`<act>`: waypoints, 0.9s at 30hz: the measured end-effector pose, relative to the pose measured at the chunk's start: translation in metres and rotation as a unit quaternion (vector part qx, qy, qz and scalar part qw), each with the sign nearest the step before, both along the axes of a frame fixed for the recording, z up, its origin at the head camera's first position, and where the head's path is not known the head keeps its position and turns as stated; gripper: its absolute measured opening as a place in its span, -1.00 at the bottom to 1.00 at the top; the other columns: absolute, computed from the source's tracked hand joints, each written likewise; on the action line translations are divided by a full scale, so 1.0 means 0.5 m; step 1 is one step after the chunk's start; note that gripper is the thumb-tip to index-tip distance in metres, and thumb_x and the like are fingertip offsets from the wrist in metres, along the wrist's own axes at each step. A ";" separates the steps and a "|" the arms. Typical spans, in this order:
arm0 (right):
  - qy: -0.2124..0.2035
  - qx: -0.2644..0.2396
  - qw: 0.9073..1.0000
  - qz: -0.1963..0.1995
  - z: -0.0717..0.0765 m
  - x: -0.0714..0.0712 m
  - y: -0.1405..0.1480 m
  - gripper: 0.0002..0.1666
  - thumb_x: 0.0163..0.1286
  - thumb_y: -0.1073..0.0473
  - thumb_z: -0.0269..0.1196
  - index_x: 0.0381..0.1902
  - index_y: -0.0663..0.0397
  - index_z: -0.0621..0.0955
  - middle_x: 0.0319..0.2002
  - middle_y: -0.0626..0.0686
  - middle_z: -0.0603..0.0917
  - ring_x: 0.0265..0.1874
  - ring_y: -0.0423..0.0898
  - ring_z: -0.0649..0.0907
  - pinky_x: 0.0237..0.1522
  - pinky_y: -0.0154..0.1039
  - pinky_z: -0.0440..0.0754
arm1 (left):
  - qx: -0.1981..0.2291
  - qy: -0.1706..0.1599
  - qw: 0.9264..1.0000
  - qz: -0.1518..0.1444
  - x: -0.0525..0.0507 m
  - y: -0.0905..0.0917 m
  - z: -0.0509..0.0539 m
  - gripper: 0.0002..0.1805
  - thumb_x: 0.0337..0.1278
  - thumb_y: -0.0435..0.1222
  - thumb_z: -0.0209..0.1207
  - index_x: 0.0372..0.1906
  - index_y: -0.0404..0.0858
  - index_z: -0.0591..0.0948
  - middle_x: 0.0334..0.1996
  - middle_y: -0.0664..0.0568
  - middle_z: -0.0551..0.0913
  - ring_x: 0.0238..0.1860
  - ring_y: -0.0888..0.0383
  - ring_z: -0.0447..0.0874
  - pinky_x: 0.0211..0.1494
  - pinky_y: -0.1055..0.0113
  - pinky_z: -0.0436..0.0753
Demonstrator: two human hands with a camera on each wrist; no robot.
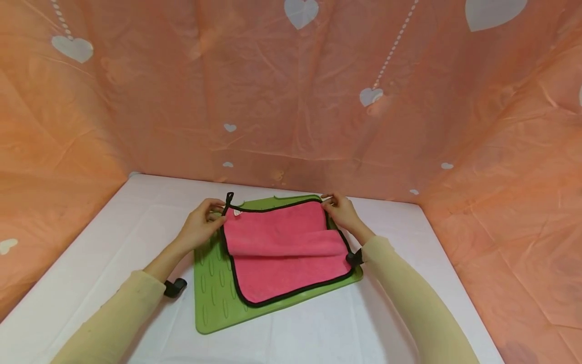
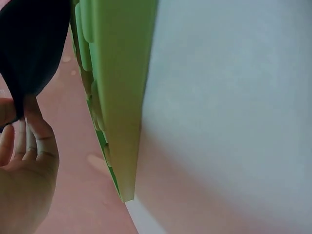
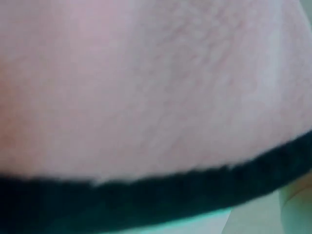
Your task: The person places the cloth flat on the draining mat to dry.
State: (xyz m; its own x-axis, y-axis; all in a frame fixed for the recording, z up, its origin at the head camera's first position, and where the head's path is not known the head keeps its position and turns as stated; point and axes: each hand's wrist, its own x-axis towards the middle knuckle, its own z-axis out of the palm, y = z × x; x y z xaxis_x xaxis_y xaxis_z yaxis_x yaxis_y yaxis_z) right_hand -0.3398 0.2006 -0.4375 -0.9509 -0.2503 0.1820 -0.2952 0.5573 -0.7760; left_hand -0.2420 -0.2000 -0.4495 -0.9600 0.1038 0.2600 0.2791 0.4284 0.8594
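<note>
A pink cleaning cloth (image 1: 282, 227) with black edging lies over a green mat (image 1: 211, 308), a raised fold running across its middle. My left hand (image 1: 199, 225) pinches the cloth's far left corner, beside the black hanging loop (image 1: 229, 199) and a small white label (image 1: 237, 212). At the far right corner, my right hand (image 1: 343, 211) grips the edge between thumb and fingers. The left wrist view shows the left hand (image 2: 31, 175) at the dark edging, apart from the mat's side (image 2: 119, 97). Blurred cloth (image 3: 170, 97) fills most of the right wrist view.
Raised oval ridges cover the mat, which sits at a slant on a white-covered table (image 1: 309, 338). Orange sheeting (image 1: 282, 126) printed with white hearts hangs behind the table and along both sides. A black wrist strap (image 1: 175, 288) shows at the left sleeve.
</note>
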 end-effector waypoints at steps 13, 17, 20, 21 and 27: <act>0.051 0.020 0.998 -0.013 0.013 -0.046 -0.032 -0.79 0.49 0.37 0.22 -0.02 0.29 0.73 -0.01 0.27 0.76 0.04 0.18 0.71 0.10 -0.02 0.62 | -0.073 0.024 0.997 0.017 -0.015 -0.009 -0.002 -0.79 0.39 -0.47 0.22 0.06 -0.37 0.63 0.08 -0.31 0.66 -0.11 -0.17 0.77 -0.18 0.32 0.64; 0.047 0.046 0.998 -0.007 0.012 -0.059 -0.039 -0.76 0.46 0.39 0.22 -0.05 0.24 0.79 0.03 0.23 0.77 0.04 0.17 0.71 0.11 0.03 0.62 | -0.114 0.019 0.993 0.012 -0.023 -0.012 0.001 -0.72 0.36 -0.49 0.23 0.12 -0.36 0.67 0.09 -0.32 0.66 -0.13 -0.14 0.76 -0.13 0.16 0.67; 0.044 0.062 0.997 0.012 0.000 -0.066 -0.042 -0.74 0.43 0.40 0.23 -0.02 0.25 0.78 0.06 0.24 0.76 0.02 0.18 0.72 0.08 0.03 0.65 | -0.141 0.010 0.990 0.007 -0.028 -0.013 0.000 -0.68 0.33 -0.50 0.23 0.14 -0.39 0.67 0.11 -0.36 0.64 -0.14 -0.13 0.75 -0.09 0.09 0.66; 0.040 0.068 0.997 0.018 -0.004 -0.067 -0.044 -0.72 0.42 0.40 0.24 0.01 0.27 0.77 0.08 0.25 0.75 0.03 0.20 0.72 0.10 0.03 0.64 | -0.148 0.007 0.989 0.006 -0.030 -0.013 -0.001 -0.68 0.32 -0.50 0.23 0.15 -0.40 0.67 0.10 -0.37 0.63 -0.15 -0.12 0.74 -0.08 0.08 0.65; 0.001 0.135 0.991 0.026 -0.018 -0.065 -0.047 -0.57 0.47 0.25 0.19 0.24 0.24 0.67 0.23 0.28 0.66 0.26 0.25 0.59 0.34 0.08 0.48 | -0.188 0.005 0.982 -0.008 -0.045 -0.016 -0.005 -0.62 0.31 -0.48 0.24 0.20 -0.50 0.62 0.11 -0.43 0.60 -0.13 -0.15 0.70 0.04 -0.08 0.65</act>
